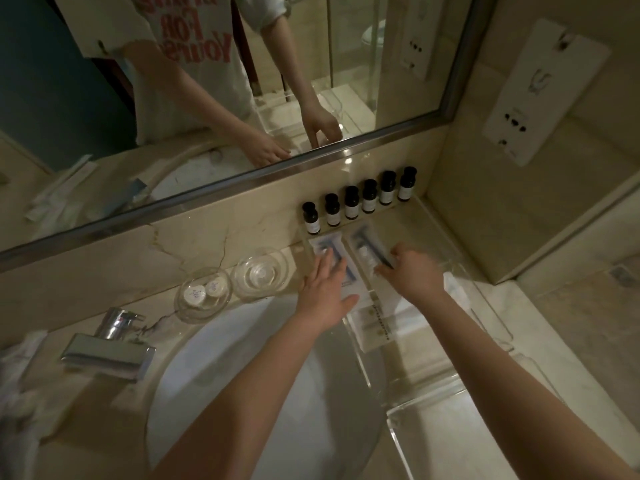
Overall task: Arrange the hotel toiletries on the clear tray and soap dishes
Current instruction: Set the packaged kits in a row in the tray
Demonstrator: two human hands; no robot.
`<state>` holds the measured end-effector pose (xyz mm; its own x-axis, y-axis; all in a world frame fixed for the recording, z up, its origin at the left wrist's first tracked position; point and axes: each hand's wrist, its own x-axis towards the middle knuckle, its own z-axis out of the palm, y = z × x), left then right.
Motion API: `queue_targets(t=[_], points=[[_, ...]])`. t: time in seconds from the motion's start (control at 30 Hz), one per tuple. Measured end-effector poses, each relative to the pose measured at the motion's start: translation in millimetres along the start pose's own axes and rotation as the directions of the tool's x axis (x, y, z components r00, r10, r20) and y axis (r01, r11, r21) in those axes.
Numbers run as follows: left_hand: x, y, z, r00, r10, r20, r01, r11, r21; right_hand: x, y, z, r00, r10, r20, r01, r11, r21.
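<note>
Clear tray point(450, 386) right of the sink point(242, 375) carries 2 razor packets point(362, 245). Left hand point(325, 292) lies flat on 1, fingers straight; right hand point(412, 271) grips the other with curled fingers. Leftward, 2 soap dishes point(261, 275), 1 holding 2 soaps point(194, 293). Behind, 6 bottles point(351, 202).

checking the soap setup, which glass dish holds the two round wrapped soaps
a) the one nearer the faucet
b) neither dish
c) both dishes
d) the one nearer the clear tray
a: the two round soaps lie side by side in the soap dish closest to the faucet, while the other dish shows only bare glass.
</note>
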<state>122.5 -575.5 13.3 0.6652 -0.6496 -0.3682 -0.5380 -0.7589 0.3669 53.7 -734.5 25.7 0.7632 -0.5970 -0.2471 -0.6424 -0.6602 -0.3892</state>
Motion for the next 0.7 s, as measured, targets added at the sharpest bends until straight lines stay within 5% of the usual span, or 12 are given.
queue_targets(t=[0.1,0.3,0.7], points=[[0.7,-3.4,5.8,1.000,0.000,-0.016,0.000,1.000,0.013,0.3,0.6,10.0,0.988,-0.089,-0.125,0.089,0.996,-0.005],[-0.5,-3.8,6.0,1.000,-0.009,-0.030,0.010,1.000,0.018,6.3,-5.0,25.1,0.982,-0.157,-0.102,0.161,0.986,0.034],[-3.4,-1.6,0.6,0.999,-0.013,-0.033,0.013,1.000,0.009,2.2,-7.9,17.3,0.987,-0.104,-0.124,0.104,0.995,-0.007]])
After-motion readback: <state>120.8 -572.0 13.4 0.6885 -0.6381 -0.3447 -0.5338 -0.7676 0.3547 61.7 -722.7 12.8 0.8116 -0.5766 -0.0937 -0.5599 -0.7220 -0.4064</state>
